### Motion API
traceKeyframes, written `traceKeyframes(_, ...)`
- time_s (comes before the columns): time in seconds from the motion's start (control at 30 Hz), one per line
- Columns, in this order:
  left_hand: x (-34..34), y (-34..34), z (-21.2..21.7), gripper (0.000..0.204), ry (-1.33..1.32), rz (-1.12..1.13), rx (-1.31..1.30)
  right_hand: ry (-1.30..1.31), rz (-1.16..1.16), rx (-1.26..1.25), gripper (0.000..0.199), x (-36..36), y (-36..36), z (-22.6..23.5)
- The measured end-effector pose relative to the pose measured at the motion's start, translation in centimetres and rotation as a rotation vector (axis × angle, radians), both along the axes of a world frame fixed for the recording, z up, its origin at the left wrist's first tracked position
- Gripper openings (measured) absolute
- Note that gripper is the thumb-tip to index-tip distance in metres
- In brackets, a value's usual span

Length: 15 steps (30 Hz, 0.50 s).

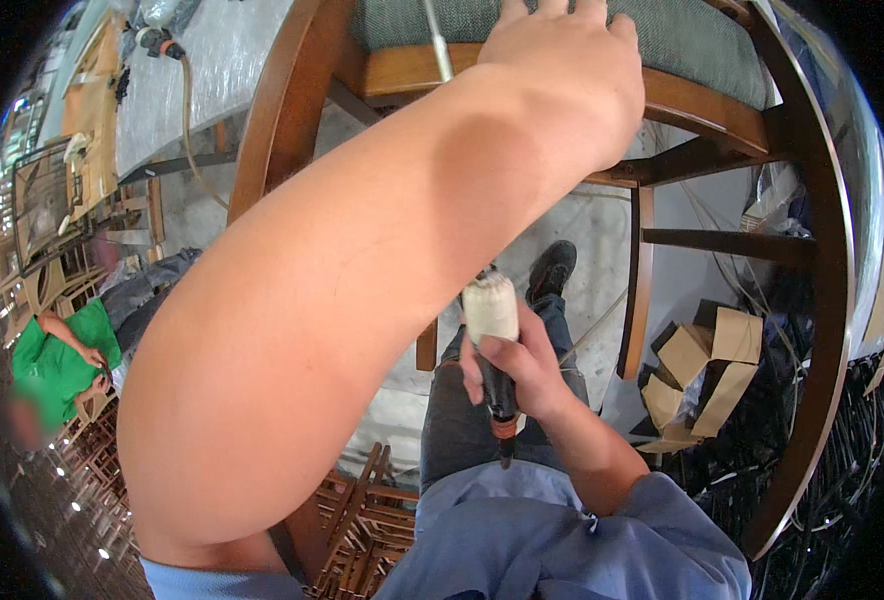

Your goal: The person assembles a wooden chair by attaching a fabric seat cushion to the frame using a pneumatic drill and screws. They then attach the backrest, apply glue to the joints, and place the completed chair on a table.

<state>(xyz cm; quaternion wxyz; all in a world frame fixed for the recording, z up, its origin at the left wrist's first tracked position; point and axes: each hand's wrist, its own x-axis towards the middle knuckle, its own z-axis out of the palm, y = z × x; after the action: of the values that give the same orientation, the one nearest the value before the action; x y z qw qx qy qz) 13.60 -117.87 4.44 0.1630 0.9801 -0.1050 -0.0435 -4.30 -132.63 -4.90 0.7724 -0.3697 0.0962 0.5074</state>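
Far ahead, our left hand (567, 55) seemingly braces the seat (704, 50), grip unclear; our right hand's (525, 368) clasped tool (492, 312) likely needs lifting.

There is one left hand (567, 50), one right hand (527, 365), one nearby chair (707, 65), one handheld tool (490, 308), one open cardboard box (684, 358), one shoe (553, 268), one co-worker (70, 345) (background chairs (377, 540) crowd beyond counting).

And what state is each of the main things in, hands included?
Padded wooden chair: upholstered, partly out of view
Left hand: over the chair, grip unclear
Handheld tool: gripped; running or not, unclear
Right hand: closed around that tool
Cardboard box: open, flaps spread
Hose: hanging down
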Motion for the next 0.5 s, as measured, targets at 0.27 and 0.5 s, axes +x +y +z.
traceKeyframes(0.27,-0.3,0.4,0.9,0.057,0.107,0.02,-0.009,0.028,-0.058,0.017,0.04,-0.2,2.9,1.0)
traceKeyframes(0.5,-0.2,0.3,0.7,0.057,0.14,0.028,-0.055,0.038,-0.047,-0.008,0.04,0.2,2.8,1.0)
